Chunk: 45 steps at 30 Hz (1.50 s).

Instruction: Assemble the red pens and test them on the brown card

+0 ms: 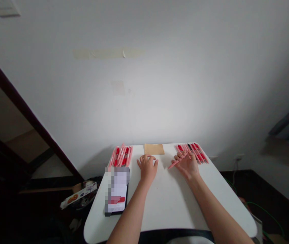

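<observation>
A pink pen [174, 164] is held in my right hand [188, 166], palm turned up, its end pointing left and toward me. Just behind that hand lies a row of pink, red and black pens [200, 153] at the table's far right. My left hand [147, 166] rests over the white table, fingers spread and nothing in them. To its left lies another bunch of pink and red pens [120, 156]. A tan piece of paper or card [154, 149] sits between the two bunches, near the wall, just beyond my left fingertips.
A phone [117, 191], partly pixelated, lies at the left of the white table [169, 210]. The wall [144, 112] stands directly behind the table. Left of the table, a box [79, 195] and other items sit low down. A green cable [263, 211] runs at right.
</observation>
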Each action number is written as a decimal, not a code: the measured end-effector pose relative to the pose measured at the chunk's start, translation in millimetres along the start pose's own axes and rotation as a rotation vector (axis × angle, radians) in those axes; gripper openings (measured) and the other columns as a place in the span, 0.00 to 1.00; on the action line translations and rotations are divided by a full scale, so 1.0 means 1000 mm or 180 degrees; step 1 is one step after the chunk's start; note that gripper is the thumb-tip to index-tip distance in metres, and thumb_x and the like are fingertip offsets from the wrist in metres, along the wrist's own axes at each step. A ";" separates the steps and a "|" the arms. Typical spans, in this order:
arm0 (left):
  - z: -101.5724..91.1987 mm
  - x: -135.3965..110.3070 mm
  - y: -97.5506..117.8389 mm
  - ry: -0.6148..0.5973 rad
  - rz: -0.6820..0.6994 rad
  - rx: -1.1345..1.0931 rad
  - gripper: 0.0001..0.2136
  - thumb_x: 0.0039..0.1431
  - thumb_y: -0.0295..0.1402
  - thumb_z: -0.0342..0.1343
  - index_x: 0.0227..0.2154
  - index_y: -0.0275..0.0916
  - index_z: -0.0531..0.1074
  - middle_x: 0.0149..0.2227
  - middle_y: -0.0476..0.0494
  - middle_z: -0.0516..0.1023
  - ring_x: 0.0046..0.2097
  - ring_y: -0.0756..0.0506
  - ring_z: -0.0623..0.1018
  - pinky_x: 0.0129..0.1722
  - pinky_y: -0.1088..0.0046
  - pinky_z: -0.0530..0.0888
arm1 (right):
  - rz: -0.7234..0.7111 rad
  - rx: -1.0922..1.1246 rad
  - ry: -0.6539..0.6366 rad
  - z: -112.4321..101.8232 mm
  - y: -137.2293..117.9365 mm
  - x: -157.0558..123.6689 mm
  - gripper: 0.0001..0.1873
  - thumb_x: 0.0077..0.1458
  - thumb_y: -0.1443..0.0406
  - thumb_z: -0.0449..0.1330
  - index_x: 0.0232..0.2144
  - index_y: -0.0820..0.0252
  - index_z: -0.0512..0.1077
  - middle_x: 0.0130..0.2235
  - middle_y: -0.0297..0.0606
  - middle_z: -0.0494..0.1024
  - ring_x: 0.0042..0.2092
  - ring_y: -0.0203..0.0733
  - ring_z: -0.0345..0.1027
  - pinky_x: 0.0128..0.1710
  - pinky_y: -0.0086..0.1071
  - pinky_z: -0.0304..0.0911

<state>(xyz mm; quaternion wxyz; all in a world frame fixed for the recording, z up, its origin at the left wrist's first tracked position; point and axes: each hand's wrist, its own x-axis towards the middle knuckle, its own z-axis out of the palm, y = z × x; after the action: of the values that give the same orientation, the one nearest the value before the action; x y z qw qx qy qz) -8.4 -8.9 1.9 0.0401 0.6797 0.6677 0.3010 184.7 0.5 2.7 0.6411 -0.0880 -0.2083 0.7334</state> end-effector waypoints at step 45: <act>0.003 0.005 -0.022 -0.0059 0.0231 0.0470 0.17 0.59 0.40 0.51 0.51 0.50 0.70 0.53 0.44 0.73 0.58 0.36 0.62 0.61 0.38 0.50 | -0.0534 -0.0727 0.0562 -0.029 0.007 0.015 0.11 0.51 0.54 0.64 0.33 0.52 0.72 0.25 0.28 0.72 0.30 0.36 0.69 0.38 0.39 0.71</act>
<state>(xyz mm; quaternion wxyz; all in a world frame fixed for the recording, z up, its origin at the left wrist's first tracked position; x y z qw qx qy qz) -26.7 -1.2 -8.7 -0.0149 0.7072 0.6627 0.2459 187.6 19.8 -23.8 0.7017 -0.2067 -0.2398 0.6383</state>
